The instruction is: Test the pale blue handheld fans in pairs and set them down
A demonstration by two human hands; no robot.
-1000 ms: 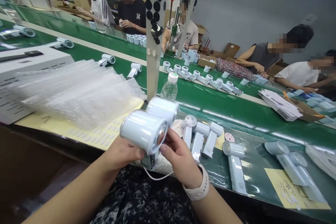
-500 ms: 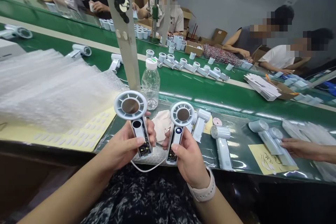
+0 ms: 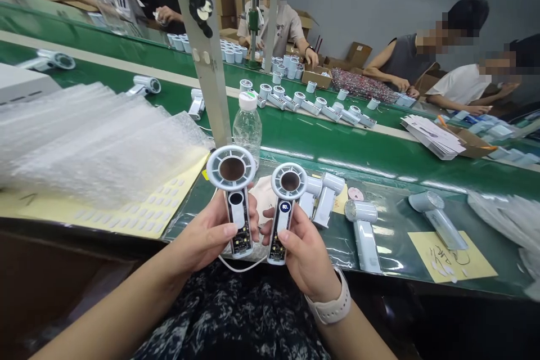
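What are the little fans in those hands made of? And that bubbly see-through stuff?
The handheld fan in the left hand, and the one in the right hand, look like smooth, glossy plastic, going by their shiny pale bodies. The bubble wrap looks like thin, clear plastic, with tiny air bubbles all over it.

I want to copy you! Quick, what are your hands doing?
Left hand: closed, holding a white handheld fan.
Right hand: closed, holding another white handheld fan.
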